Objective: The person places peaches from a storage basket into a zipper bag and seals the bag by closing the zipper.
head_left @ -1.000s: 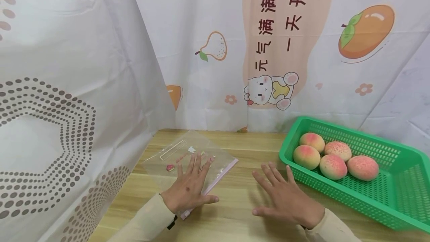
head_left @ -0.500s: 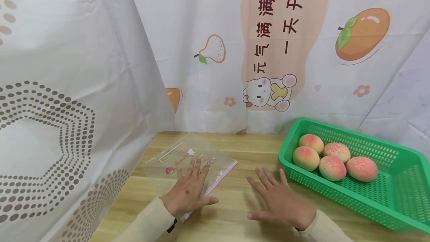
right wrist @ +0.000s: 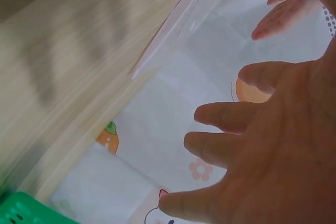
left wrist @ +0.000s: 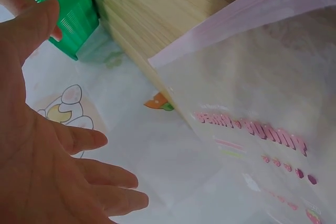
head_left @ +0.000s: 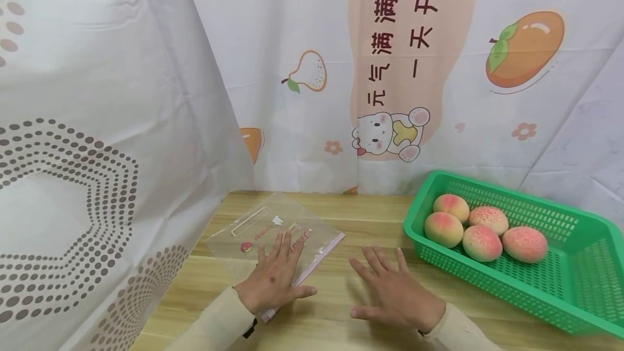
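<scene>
While a clear plastic bag with a pink edge lies flat on the left of the wood-grain table, a person's left hand spreads over it, fingers extended and released; the right hand, fingers likewise splayed free, hovers left of a green plastic basket holding five pink-and-yellow peaches.

- We hold our 2 hands apart, palms facing down.
- Our left hand points forward, its fingers extended and slightly parted; its thumb juts sideways toward our right hand.
- That right hand angles forward and to the left, fingers spread, thumb pointing inward.
- Our left forearm and right forearm, in pale sleeves, slant inward.
- Our right wrist view shows 4 fingers from the palm side, nearly straight.
</scene>
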### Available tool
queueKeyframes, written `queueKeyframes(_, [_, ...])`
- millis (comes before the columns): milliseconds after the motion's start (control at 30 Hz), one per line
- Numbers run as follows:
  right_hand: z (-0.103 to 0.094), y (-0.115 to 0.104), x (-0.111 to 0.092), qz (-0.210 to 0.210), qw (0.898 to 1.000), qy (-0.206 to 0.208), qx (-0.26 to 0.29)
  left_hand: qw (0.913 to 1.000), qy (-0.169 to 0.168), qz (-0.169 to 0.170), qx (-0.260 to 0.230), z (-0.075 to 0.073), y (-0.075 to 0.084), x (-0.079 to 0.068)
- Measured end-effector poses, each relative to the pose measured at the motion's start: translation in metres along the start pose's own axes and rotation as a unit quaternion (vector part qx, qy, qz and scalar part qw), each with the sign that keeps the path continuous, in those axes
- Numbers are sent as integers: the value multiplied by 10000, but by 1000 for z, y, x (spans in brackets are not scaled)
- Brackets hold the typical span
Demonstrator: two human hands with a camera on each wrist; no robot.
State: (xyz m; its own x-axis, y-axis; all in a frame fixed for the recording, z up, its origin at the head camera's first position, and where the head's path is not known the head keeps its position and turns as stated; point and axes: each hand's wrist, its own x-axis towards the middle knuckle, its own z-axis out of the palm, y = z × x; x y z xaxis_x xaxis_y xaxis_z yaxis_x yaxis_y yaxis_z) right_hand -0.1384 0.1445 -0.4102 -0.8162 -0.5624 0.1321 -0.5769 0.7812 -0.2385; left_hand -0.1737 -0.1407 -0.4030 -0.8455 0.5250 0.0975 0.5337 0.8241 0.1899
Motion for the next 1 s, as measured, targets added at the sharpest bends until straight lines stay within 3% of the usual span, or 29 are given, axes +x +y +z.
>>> queueKeyframes(433, [7, -5, 7, 41, 9996, -135, 243, 9998, -145, -167, -15, 1, 1, 0])
queueKeyframes(1000, [13, -8, 14, 103, 9997, -136, 169, 9996, -175, -207, 63, 10, -10, -1])
